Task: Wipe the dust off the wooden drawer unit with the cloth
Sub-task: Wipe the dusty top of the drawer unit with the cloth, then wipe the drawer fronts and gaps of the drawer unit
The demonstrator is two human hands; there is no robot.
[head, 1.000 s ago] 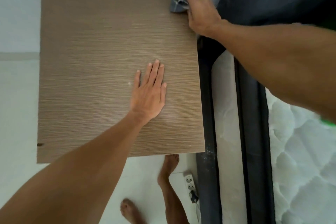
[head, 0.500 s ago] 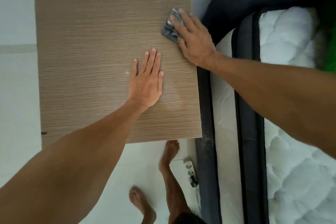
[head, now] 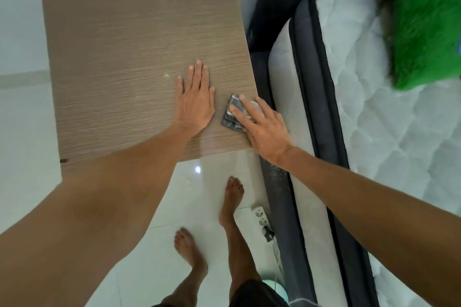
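Drawer unit (head: pixel 124 57): only the wood-grain top shows, seen from above; fronts and drawers hidden below it. Far edge runs to the top of frame. Near-left corner covered by the L forearm; small dark chip at the left edge just by it.
Cloth (head: pixel 233 114): grey, crumpled, lying on the unit top near its right edge, toward the near-right corner. Approx half is under the R fingers; full shape can't be made out.
R hand (head: pixel 264 129): palm down on the cloth, fingers slightly spread and pressing it flat onto the wood. Not curled round it, more a press than a pinch. Thumb side hard to see. Heel of hand hangs past the unit's right edge.
L hand (head: pixel 197 102): flat on the bare top, fingers straight and close together, holding nothing. Just beside the cloth, not touching it.
Mattress (head: pixel 374 107): white quilted w/ dark piping, right of the unit; cut off at right and bottom.
Green fabric (head: pixel 429 20): fuzzy, top-right on the mattress, cut by frame; what it is, can't tell.
Power strip (head: pixel 260 215): white, on the floor by the bed base, partly blurred; cable end unclear.
Feet (head: pixel 232 197): bare, on pale tiled floor (head: pixel 174 207) below the unit.
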